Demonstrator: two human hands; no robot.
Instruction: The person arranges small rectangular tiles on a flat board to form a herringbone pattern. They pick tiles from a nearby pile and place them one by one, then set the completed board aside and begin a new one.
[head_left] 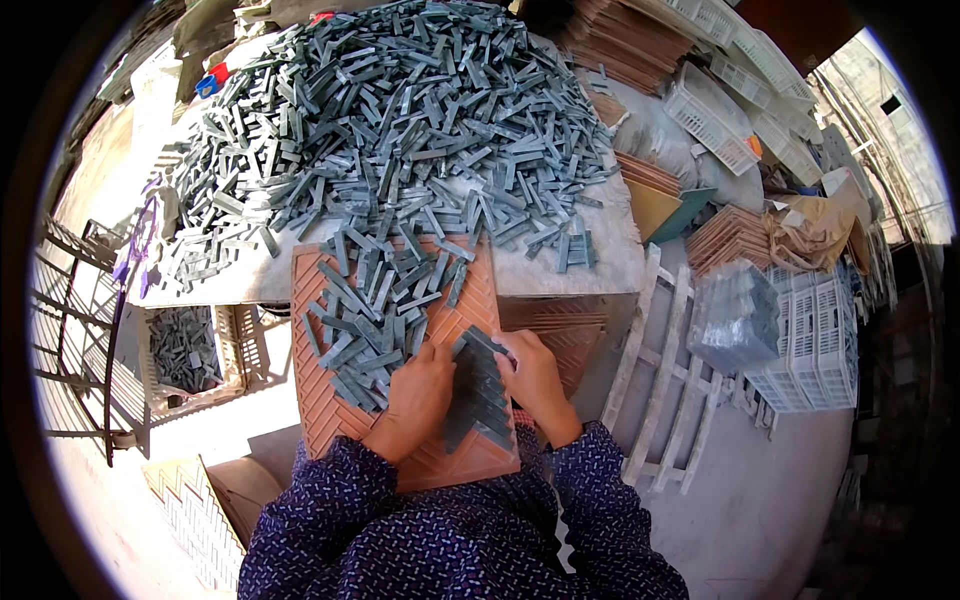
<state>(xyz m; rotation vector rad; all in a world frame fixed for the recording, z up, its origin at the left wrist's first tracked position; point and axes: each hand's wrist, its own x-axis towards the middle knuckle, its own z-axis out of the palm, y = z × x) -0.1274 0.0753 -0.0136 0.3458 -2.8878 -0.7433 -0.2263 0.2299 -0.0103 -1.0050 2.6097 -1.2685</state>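
Note:
An orange tray (455, 318) with a raised herringbone pattern leans from my lap onto the table edge. Dark grey stone strips (475, 405) are set in its grooves at the lower right, in a zigzag. A heap of loose strips (375, 300) covers the tray's upper left. My right hand (540, 375) pinches the end of one stone strip (485, 340) at the top of the set rows. Left of those rows, my left hand (415, 388) is closed with its fingertips turned toward them; what it may hold is hidden.
A large pile of strips (400, 110) covers the table (610, 230) beyond the tray. At lower left stands a crate (232, 350) of strips, near another patterned tray (195, 510). White slatted frames (655, 370), stacked orange trays (728, 240) and white plastic crates (815, 340) stand to the right.

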